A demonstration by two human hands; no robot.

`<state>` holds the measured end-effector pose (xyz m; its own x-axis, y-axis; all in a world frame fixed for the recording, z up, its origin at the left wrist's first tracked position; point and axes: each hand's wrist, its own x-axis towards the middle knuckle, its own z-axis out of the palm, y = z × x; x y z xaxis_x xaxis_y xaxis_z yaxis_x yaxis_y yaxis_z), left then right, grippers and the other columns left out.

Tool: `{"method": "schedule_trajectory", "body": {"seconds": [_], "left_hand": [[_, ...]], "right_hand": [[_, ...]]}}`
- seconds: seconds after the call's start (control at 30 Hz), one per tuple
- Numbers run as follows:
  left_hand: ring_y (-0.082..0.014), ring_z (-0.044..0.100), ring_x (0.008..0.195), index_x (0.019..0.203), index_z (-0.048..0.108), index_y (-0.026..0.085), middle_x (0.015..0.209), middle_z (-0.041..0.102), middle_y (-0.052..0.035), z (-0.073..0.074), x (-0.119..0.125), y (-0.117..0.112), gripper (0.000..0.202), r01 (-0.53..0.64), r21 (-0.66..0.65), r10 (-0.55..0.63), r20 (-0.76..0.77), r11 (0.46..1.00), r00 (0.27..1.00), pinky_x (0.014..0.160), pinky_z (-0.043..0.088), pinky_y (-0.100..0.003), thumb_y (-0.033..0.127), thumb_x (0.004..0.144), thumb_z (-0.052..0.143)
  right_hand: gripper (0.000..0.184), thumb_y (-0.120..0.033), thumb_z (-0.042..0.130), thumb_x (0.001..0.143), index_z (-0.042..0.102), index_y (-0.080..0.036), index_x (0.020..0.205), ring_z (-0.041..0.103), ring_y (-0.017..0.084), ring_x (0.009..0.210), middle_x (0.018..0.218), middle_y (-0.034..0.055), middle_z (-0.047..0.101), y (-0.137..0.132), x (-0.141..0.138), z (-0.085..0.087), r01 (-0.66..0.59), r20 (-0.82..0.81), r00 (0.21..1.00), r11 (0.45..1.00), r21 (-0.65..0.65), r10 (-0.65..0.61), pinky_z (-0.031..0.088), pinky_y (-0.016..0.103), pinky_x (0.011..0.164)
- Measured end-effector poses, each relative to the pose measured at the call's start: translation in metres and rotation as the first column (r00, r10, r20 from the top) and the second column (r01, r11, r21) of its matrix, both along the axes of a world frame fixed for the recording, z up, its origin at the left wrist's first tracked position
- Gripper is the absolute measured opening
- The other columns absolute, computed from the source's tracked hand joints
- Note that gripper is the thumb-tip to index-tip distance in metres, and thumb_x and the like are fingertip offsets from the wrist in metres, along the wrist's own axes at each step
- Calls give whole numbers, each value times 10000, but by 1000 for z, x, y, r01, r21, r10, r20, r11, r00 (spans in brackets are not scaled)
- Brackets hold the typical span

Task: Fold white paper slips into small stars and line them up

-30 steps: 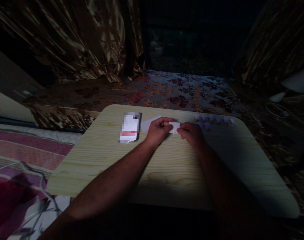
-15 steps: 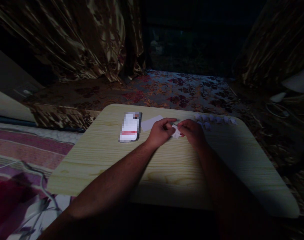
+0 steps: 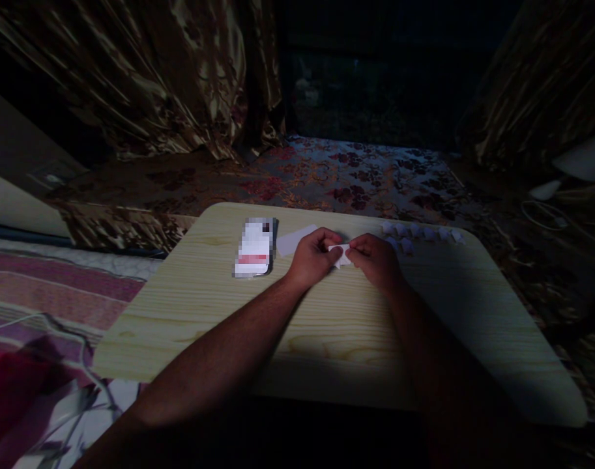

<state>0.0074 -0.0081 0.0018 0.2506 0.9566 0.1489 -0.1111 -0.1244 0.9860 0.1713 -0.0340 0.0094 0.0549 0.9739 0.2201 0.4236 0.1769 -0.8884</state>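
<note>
A small piece of folded white paper [image 3: 345, 255] is held between both hands over the far middle of the table. My left hand [image 3: 313, 259] is closed on its left side, thumb on top. My right hand [image 3: 377, 258] pinches its right side between thumb and fingers. Left of my left hand lies a flat strip of pale paper [image 3: 293, 240], partly hidden behind that hand. Beyond my right hand, several small folded paper pieces [image 3: 415, 230] are lined up in rows near the table's far right edge.
A phone-like white object [image 3: 253, 247], blurred out, lies on the wooden table [image 3: 204, 312] at the left. A striped bed cover [image 3: 57, 286] and white cables [image 3: 85, 352] are beside the table. Curtains [image 3: 204, 78] and a patterned cloth-covered ledge [image 3: 346, 172] stand behind it.
The paper between my hands has turned and now shows a flatter, straighter top edge. My left index finger, stretched out before, has curled in towards the paper.
</note>
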Motion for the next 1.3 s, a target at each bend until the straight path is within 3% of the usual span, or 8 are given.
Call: {"method": "schedule_trajectory", "body": {"seconds": [0.3, 0.47, 0.67, 0.8, 1.07, 1.3], "left_hand": [[-82, 511, 546, 975, 639, 152, 665, 626, 27, 0, 1, 1, 387, 23, -6, -23, 19, 1000, 1000, 538, 380, -213, 202, 622, 790], [-101, 559, 581, 965, 604, 165, 711, 660, 14, -5, 0, 3, 375, 20, -5, -19, 32, 1000, 999, 558, 404, -219, 189, 631, 771], [-103, 560, 596, 968, 662, 152, 709, 662, 14, -4, 0, 3, 331, 17, 5, -18, 43, 1000, 999, 602, 434, -233, 177, 649, 747], [-96, 557, 597, 1002, 704, 142, 718, 666, 10, 0, 0, 2, 355, 3, -37, -1, 56, 999, 998, 597, 426, -224, 171, 650, 741], [-116, 602, 663, 1078, 732, 149, 854, 727, -30, -1, -1, 4, 414, -4, -50, 7, 63, 999, 998, 640, 454, -238, 169, 666, 709], [-102, 578, 630, 1013, 738, 158, 800, 709, -14, -2, -2, 4, 351, -5, -75, 10, 59, 997, 998, 603, 423, -223, 165, 663, 709]], "right_hand": [[182, -346, 687, 715, 611, -193, 780, 528, 115, 454, 539, -33, 613, 1, 1, 0, -7, -169, 986, 997, -71, -5, 398, 229, 454], [203, -353, 685, 721, 602, -194, 817, 532, 113, 443, 548, -32, 628, 0, 1, 1, -27, -178, 984, 996, -89, 10, 420, 228, 450], [238, -306, 679, 721, 603, -186, 912, 559, 122, 482, 603, -19, 652, 0, 1, 1, -38, -165, 986, 999, -24, 34, 428, 228, 455], [256, -251, 676, 705, 626, -197, 951, 615, 135, 581, 759, 7, 698, 1, 0, -1, -75, -205, 975, 996, 45, 82, 448, 230, 485], [150, -270, 634, 768, 705, -196, 878, 586, 130, 554, 635, -2, 666, -2, 1, -3, -123, -63, 990, 989, 87, 128, 424, 231, 502], [145, -272, 639, 759, 708, -188, 855, 571, 118, 507, 631, 6, 682, -2, 1, -2, -109, -35, 993, 990, 84, 112, 409, 219, 479]]}}
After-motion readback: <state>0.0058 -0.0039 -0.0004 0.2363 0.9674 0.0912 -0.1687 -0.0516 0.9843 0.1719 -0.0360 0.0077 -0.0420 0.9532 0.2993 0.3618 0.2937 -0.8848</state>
